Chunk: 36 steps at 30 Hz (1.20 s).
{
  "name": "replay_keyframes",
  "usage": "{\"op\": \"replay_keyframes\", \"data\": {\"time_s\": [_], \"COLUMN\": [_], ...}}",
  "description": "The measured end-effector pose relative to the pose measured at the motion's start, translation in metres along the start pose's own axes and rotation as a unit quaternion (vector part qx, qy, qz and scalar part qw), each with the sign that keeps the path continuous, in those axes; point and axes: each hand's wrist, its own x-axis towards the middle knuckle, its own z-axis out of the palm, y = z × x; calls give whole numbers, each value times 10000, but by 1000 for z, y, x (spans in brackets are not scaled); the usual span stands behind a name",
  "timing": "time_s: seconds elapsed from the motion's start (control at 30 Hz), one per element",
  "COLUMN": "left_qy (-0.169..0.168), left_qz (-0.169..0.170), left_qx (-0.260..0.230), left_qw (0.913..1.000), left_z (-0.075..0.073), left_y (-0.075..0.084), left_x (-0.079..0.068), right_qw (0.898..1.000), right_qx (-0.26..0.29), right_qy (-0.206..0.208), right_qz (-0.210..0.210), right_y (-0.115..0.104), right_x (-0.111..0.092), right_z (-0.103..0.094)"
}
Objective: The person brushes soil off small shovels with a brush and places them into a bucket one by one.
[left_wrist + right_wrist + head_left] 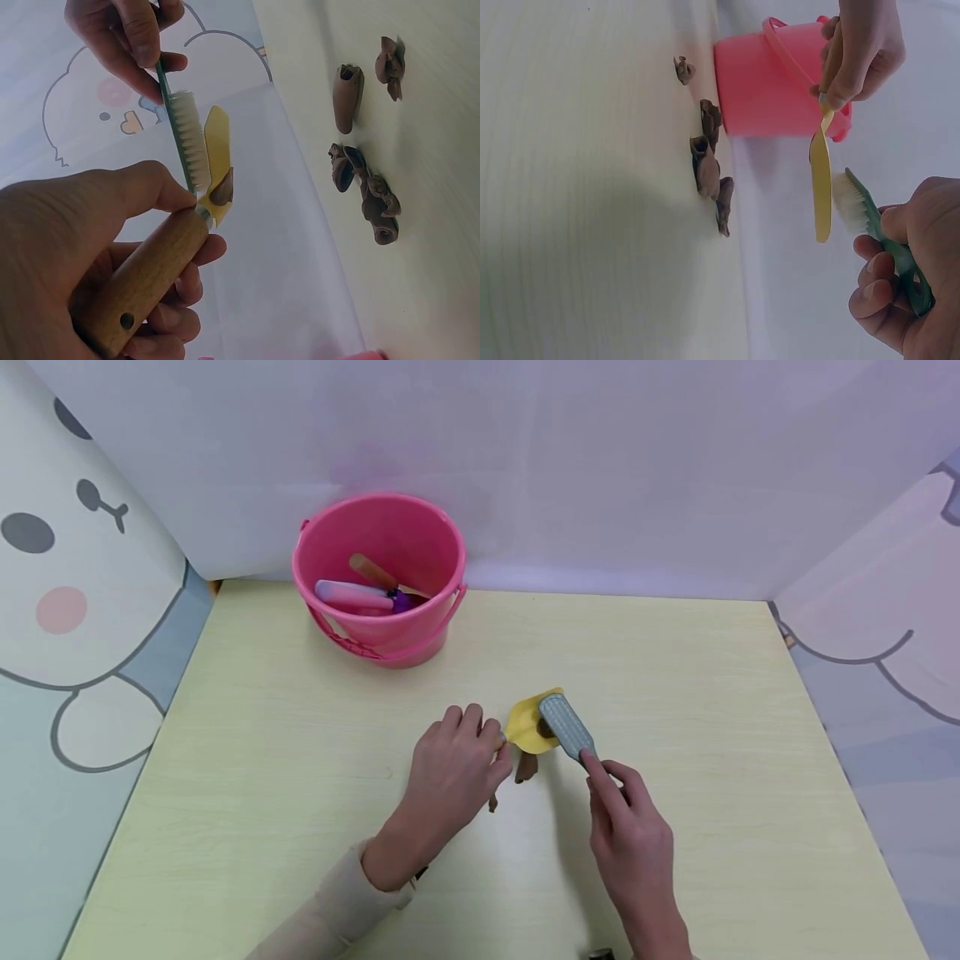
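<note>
My left hand (457,768) grips the wooden handle of a small yellow hand trowel (522,724), held above the table. A brown clay-like lump (223,189) sticks to the trowel's blade. In my right hand (636,843) is a green scrubbing brush (891,244) with white bristles, its handle held between thumb and fingers. The bristles face the blade, close beside it in the left wrist view. Several curled brown clay-like pieces (347,97) lie on the table beneath both hands; in the head view the left hand and trowel hide most of them.
A pink bucket (382,639) stands at the back left of the pale wooden table (720,710). Inside it lie a wooden handle (372,570) and pink and purple handles (352,596). Printed cloth walls (600,468) enclose the back and sides.
</note>
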Motion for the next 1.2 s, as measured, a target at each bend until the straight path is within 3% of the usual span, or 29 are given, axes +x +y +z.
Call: {"op": "replay_keyframes", "data": {"time_s": [0.57, 1.2], "left_qy": [-173, -16], "left_qz": [-66, -113], "left_qx": [-105, -169], "left_qw": [9998, 9998], "left_z": [-4, -3], "left_y": [-1, -4], "left_x": [-1, 0], "right_qw": [9980, 9976], "right_qx": [-342, -349], "right_qy": [-438, -388], "right_qz": [314, 457], "right_y": [1, 0], "right_x": [0, 0], "right_z": [-7, -9]}}
